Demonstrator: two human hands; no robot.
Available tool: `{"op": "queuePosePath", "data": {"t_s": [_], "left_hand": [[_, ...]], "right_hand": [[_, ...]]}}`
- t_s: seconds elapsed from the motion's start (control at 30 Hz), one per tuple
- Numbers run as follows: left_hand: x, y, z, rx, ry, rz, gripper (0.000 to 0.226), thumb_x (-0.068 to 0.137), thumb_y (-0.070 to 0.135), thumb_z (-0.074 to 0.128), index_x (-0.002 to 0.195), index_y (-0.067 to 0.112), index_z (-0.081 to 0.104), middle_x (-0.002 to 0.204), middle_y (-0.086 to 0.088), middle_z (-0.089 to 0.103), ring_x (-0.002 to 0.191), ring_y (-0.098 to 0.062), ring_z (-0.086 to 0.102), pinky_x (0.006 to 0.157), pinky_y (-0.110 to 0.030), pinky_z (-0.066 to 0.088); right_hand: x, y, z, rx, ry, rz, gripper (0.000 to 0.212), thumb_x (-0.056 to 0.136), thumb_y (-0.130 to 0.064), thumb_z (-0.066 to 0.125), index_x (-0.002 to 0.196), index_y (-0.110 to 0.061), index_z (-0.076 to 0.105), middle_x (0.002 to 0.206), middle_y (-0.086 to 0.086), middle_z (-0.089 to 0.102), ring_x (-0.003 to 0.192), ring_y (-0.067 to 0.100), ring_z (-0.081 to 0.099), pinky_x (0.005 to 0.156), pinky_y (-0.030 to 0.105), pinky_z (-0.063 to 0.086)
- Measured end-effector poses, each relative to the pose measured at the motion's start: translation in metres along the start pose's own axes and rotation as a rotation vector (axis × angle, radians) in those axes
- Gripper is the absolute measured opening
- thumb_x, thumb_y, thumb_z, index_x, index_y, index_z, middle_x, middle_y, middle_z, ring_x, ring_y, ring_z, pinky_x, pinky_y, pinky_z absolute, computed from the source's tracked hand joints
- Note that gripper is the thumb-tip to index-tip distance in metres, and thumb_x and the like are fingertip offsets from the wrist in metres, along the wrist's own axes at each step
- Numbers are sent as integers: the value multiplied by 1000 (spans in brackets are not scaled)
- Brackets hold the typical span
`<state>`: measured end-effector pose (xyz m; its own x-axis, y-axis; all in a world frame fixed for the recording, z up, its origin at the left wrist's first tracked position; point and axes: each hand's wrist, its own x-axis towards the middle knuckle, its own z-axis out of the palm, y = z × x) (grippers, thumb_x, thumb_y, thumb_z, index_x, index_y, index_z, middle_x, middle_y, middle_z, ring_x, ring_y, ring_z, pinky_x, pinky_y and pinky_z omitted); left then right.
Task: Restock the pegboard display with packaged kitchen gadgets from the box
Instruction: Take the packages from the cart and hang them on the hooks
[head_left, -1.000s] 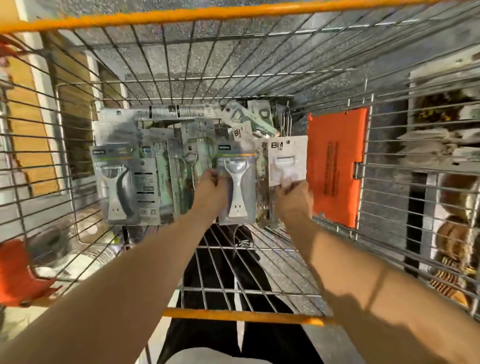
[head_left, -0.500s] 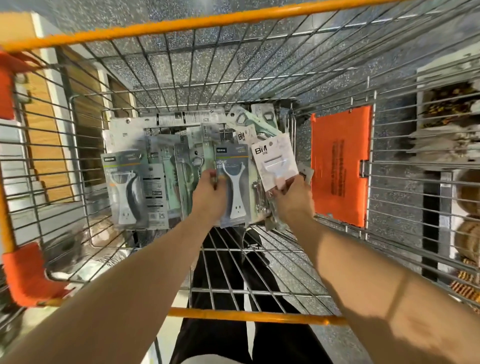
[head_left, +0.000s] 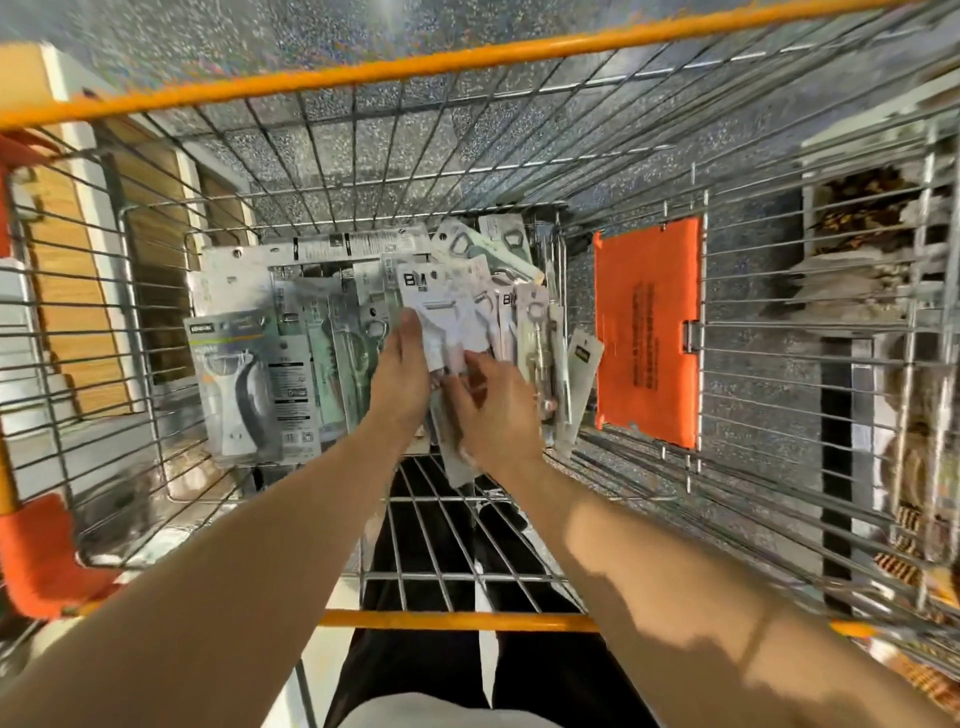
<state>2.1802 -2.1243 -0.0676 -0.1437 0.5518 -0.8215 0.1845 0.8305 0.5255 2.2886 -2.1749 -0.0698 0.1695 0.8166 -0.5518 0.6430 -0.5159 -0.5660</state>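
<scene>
Several carded kitchen gadget packs (head_left: 332, 332) stand in a heap against the far end of a wire shopping cart (head_left: 597, 171). My left hand (head_left: 397, 379) grips a white peeler pack (head_left: 447, 312) marked "BM", thumb pressed on its front; whether another pack lies behind it is hidden. My right hand (head_left: 493, 410) is close beside the left one, its curled fingertips pinching the white pack's lower edge. A grey peeler pack (head_left: 244, 384) leans at the left of the heap. No pegboard is in view.
An orange plastic flap (head_left: 647, 332) hangs on the cart's right wall. Orange bars run along the far rim (head_left: 467, 57) and the near edge (head_left: 457, 621). An orange corner bumper (head_left: 41, 556) sits low left. Shelves with goods (head_left: 872, 249) show through the right wall.
My right hand has brought the white peeler pack leftward onto my left hand, whose thumb now lies on it. The grey pack my left hand held is no longer visible. The view tilted.
</scene>
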Motion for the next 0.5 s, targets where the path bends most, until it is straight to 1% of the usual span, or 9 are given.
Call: {"op": "queuePosePath", "data": {"t_s": [0.03, 0.1, 0.17, 0.23, 0.27, 0.33, 0.4, 0.43, 0.5], "left_hand": [[1, -2, -2, 21, 24, 23, 63, 110, 60, 31, 155, 19, 44, 147, 2, 55, 137, -22, 49, 122, -48, 35], [7, -11, -9, 76, 90, 73, 49, 114, 43, 37, 149, 11, 49, 128, 2, 60, 124, -21, 57, 109, -42, 44], [18, -21, -16, 68, 101, 83, 45, 113, 42, 39, 143, 11, 54, 113, 2, 67, 107, -20, 66, 101, -43, 51], [24, -28, -20, 56, 84, 37, 45, 113, 44, 38, 143, 15, 53, 111, 0, 68, 105, -21, 65, 100, -41, 49], [28, -29, -21, 41, 76, 23, 44, 113, 43, 38, 144, 15, 53, 114, -1, 68, 109, -23, 64, 101, -41, 48], [35, -34, -22, 8, 61, -4, 43, 113, 43, 39, 145, 17, 53, 121, -4, 68, 115, -27, 64, 106, -44, 47], [40, -36, -20, -6, 58, -51, 45, 111, 44, 40, 144, 17, 54, 124, -10, 69, 115, -31, 65, 108, -50, 47], [43, -37, -19, -13, 66, -81, 43, 111, 44, 41, 140, 15, 56, 117, -10, 69, 109, -30, 66, 105, -50, 49], [46, -39, -18, -4, 85, -89, 37, 112, 37, 39, 126, 12, 62, 99, -4, 66, 93, -22, 63, 95, -42, 51]], "right_hand": [[1, -5, 1, 12, -21, -10, 28, 102, -46, 56, 116, -25, 67, 96, -6, 68, 84, 13, 65, 79, 36, 58], [5, -10, 1, 56, -38, 30, 29, 106, -42, 48, 124, -26, 65, 103, -7, 70, 86, 11, 67, 82, 34, 60], [15, -4, 0, 51, 73, 131, 28, 107, -33, 47, 131, -26, 60, 115, -5, 68, 96, 12, 64, 87, 38, 60], [25, 9, -8, -26, 198, 278, 31, 106, -23, 50, 135, -19, 57, 125, 1, 60, 108, 16, 59, 94, 39, 57], [31, 16, -13, -56, 202, 353, 33, 105, -20, 50, 137, -15, 54, 129, 4, 57, 113, 21, 57, 97, 40, 55], [42, 30, -17, -65, 123, 477, 37, 103, -15, 47, 139, -10, 46, 133, 11, 51, 112, 28, 57, 94, 41, 52], [51, 38, -15, -114, 45, 498, 38, 102, -14, 47, 140, -8, 44, 134, 12, 50, 113, 29, 56, 94, 40, 48], [55, 42, -13, -143, 48, 494, 39, 102, -15, 48, 140, -9, 45, 136, 10, 49, 114, 27, 55, 94, 35, 46], [60, 41, -12, -99, 74, 541, 39, 104, -19, 52, 141, -10, 46, 137, 4, 48, 108, 21, 56, 88, 26, 48]]}}
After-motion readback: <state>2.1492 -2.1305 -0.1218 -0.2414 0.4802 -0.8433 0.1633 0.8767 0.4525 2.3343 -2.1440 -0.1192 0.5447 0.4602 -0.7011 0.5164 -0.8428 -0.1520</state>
